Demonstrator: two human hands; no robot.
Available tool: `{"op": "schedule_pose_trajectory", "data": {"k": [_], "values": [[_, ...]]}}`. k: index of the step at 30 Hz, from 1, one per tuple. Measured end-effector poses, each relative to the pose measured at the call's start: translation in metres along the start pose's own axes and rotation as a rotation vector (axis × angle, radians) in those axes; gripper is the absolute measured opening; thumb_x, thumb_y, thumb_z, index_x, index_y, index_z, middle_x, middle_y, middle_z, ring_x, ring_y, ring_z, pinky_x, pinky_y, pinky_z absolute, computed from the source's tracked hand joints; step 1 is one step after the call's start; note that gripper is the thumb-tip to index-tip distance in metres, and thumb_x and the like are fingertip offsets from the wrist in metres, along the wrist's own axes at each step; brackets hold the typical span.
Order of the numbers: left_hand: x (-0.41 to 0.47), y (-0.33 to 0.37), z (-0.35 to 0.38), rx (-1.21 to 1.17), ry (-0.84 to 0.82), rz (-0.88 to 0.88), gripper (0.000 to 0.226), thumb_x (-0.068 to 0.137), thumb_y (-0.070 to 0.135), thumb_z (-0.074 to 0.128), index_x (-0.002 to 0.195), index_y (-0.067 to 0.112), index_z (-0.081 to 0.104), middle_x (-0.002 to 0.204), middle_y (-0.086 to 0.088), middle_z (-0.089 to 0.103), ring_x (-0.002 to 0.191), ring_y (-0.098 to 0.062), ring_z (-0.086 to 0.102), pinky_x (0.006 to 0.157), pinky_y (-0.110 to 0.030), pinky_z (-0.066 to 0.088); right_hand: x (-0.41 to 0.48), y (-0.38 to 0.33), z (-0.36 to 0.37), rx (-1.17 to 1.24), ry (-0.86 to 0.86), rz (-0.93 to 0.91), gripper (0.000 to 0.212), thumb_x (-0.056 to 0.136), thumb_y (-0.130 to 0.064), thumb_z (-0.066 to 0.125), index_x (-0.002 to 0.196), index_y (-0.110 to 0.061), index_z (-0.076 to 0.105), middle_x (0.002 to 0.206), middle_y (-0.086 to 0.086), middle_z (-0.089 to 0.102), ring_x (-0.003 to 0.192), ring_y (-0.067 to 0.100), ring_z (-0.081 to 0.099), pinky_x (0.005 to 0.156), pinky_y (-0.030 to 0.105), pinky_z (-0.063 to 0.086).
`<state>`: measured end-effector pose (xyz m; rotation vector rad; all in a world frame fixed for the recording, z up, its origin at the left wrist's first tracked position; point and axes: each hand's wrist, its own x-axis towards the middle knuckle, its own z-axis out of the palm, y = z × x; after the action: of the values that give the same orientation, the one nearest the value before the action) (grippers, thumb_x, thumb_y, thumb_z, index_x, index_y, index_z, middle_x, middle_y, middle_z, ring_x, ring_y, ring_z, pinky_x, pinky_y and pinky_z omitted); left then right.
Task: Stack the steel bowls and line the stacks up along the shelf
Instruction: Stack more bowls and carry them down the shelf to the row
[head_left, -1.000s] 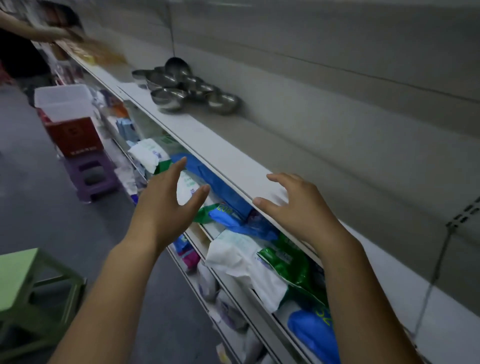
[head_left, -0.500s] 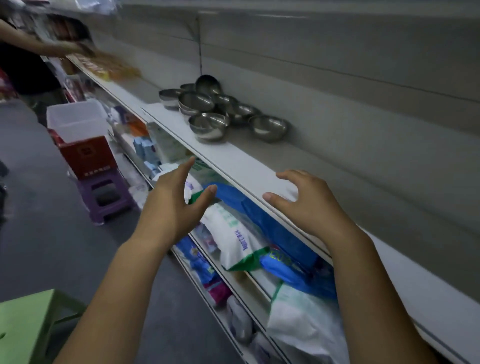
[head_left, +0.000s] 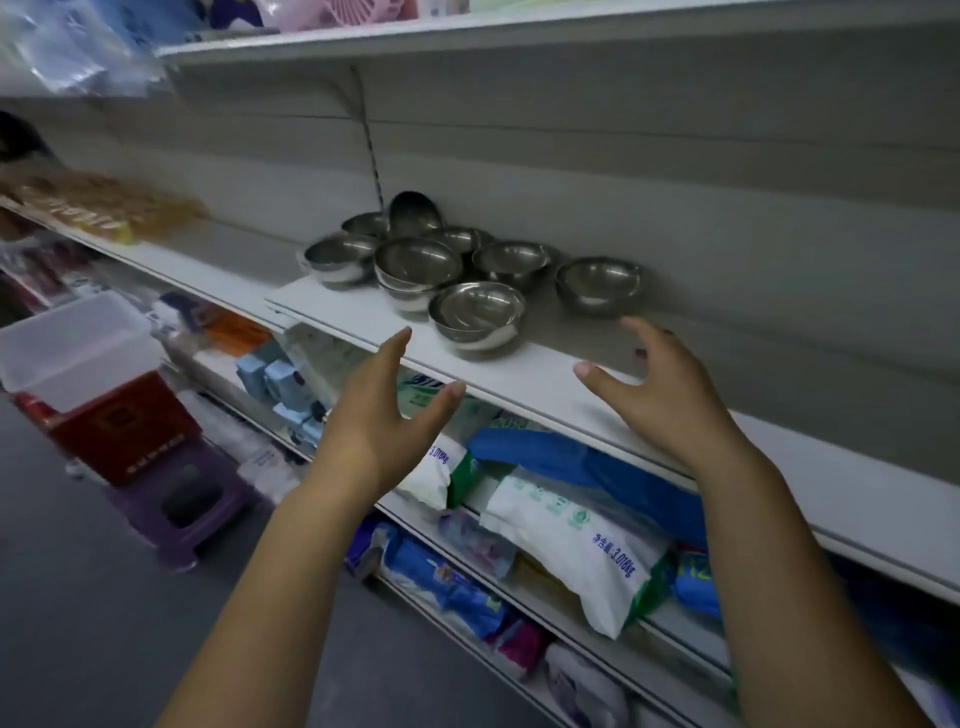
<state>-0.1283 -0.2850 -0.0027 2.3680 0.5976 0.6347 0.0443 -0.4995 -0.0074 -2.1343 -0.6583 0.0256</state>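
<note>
Several steel bowls stand in a loose cluster on the white shelf (head_left: 519, 371). The nearest bowl (head_left: 477, 317) sits at the cluster's front. Another bowl (head_left: 598, 285) stands alone to the right. A short stack (head_left: 418, 270) rises in the middle, one bowl (head_left: 413, 212) leans on the back wall, and more bowls (head_left: 340, 257) lie to the left. My left hand (head_left: 384, 421) hovers open below the shelf edge, in front of the nearest bowl. My right hand (head_left: 662, 400) is open over the shelf, just right of that bowl, touching nothing.
Bagged goods (head_left: 571, 540) fill the lower shelves under my arms. A clear plastic box on a red crate (head_left: 119, 426) and a purple stool (head_left: 182, 499) stand on the floor at left. Packaged snacks (head_left: 98, 208) lie farther left on the shelf. An upper shelf (head_left: 467, 31) runs overhead.
The view has closed in on the bowls, which now sit nearer and more central. Both open hands have risen toward the shelf, the right one now above its surface.
</note>
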Motion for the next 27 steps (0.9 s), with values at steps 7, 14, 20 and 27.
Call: {"op": "schedule_pose_trajectory", "data": {"k": [7,14,20,27], "values": [[0.083,-0.025,0.031,-0.026,-0.139,0.102,0.11,0.083,0.059,0.073,0.16,0.023,0.004,0.165,-0.002,0.029,0.149,-0.02,0.032,0.114,-0.035,0.033,0.077,0.009,0.012,-0.079,0.1,0.112,0.094,0.076,-0.056,0.08,0.152,-0.025,0.034,0.153,0.005,0.041,0.136,0.025,0.047,0.101,0.025,0.037],[0.133,-0.045,0.054,-0.168,-0.171,0.126,0.127,0.066,0.075,0.075,0.158,0.036,-0.002,0.163,0.005,0.032,0.147,-0.014,0.036,0.114,-0.033,0.036,0.13,0.03,0.031,0.09,0.179,0.241,0.135,0.068,-0.057,0.087,0.162,-0.023,-0.003,0.169,-0.001,0.011,0.153,0.021,0.022,0.117,0.029,0.023],[0.144,-0.063,0.067,-0.152,-0.12,0.179,0.124,0.064,0.083,0.069,0.158,0.035,0.004,0.154,0.005,0.048,0.138,-0.017,0.049,0.109,-0.042,0.046,0.14,0.039,0.04,0.131,0.277,0.191,0.115,0.067,-0.049,0.091,0.156,-0.02,0.025,0.153,-0.002,0.045,0.134,0.012,0.047,0.105,0.025,0.037],[0.144,-0.071,0.073,-0.093,-0.072,0.233,0.121,0.067,0.082,0.068,0.158,0.032,0.007,0.148,0.008,0.054,0.132,-0.018,0.056,0.103,-0.042,0.05,0.137,0.027,0.044,0.411,0.388,0.16,0.111,0.071,-0.033,0.092,0.159,-0.022,0.024,0.149,-0.005,0.049,0.125,0.01,0.054,0.093,0.014,0.045]]}}
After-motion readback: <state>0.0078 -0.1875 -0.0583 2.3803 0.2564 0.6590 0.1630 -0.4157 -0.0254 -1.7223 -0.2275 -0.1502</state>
